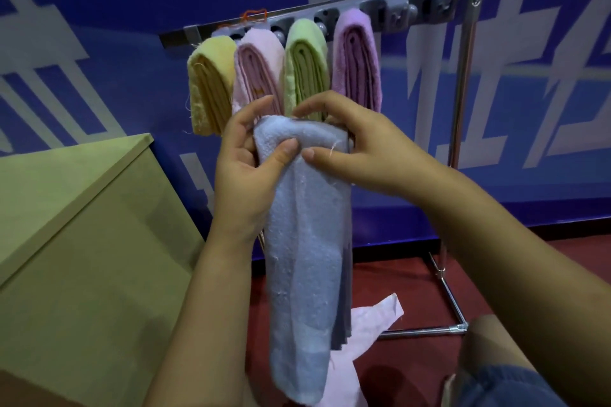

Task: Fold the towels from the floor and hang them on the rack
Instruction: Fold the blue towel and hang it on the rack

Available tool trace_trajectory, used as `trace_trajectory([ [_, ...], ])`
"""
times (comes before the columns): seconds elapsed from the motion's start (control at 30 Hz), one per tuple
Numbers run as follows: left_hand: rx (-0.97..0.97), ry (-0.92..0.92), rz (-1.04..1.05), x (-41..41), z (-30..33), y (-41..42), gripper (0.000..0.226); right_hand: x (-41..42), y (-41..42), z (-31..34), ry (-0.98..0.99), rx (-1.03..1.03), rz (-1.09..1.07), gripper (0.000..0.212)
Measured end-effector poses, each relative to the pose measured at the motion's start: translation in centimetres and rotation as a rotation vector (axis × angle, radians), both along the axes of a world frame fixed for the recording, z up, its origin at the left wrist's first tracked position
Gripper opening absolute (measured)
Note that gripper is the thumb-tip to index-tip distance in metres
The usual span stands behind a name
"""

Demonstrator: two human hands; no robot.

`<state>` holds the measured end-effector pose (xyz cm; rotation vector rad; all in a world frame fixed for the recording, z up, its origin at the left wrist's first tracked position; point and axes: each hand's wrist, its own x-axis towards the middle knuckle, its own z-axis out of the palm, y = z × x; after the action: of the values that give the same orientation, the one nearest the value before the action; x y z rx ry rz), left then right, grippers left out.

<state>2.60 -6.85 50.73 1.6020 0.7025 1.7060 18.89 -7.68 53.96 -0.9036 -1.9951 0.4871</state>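
Observation:
A folded light blue towel [304, 258] hangs down in front of me, its folded top pinched by both hands. My left hand [243, 165] grips its upper left side, thumb pressed on the front. My right hand [357, 145] holds the upper right side, thumb meeting the left thumb. Behind them the metal rack [463, 76] carries several folded towels on its clip bar: yellow [210, 86], pink [259, 69], green [305, 66] and purple [357, 59]. A pale pink towel [373, 317] lies on the red floor beneath the blue one.
A tan box or cabinet [82, 241] stands close on the left. Free grey clips [426, 5] sit on the rack bar right of the purple towel. The rack's base tubes [453, 297] run across the floor at right. My knee [489, 350] shows at lower right.

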Motion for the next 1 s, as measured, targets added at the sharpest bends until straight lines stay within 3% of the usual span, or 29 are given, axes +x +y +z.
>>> trace_trajectory([
  [0.13, -0.105, -0.109, -0.066, -0.2, 0.9, 1.2, 0.034, -0.5, -0.2, 0.5, 0.074, -0.036, 0.061, 0.03],
  [0.27, -0.092, -0.032, 0.01, 0.6, 1.6, 2.7, 0.035, -0.3, 0.1, 1.5, 0.148, -0.107, 0.017, 0.023],
  [0.33, -0.061, -0.006, 0.106, 1.8, 1.7, 3.2, 0.03, 0.1, 0.6, 1.9, 0.24, -0.186, -0.016, 0.017],
  [0.47, 0.074, 0.089, 0.526, 3.7, 0.8, 2.1, 0.02, 0.8, 1.5, 2.0, 0.55, -0.407, -0.029, 0.01],
  [0.53, 0.132, 0.108, 0.586, 4.7, -0.6, 0.5, 0.027, 1.3, 1.8, 2.2, 0.675, -0.438, -0.052, 0.01],
  [0.73, -0.122, 0.291, 0.399, 9.1, -3.9, -1.8, 0.084, 1.5, 2.0, 3.4, 0.586, -0.21, -0.232, 0.011],
  [0.83, -0.103, 0.289, 0.41, 10.3, -3.2, 0.0, 0.086, 1.1, 1.9, 4.1, 0.564, -0.138, -0.265, 0.01],
  [1.0, -0.095, 0.228, 0.369, 11.4, -1.1, 1.5, 0.074, 2.1, 1.8, 5.9, 0.728, -0.17, -0.197, 0.006],
])
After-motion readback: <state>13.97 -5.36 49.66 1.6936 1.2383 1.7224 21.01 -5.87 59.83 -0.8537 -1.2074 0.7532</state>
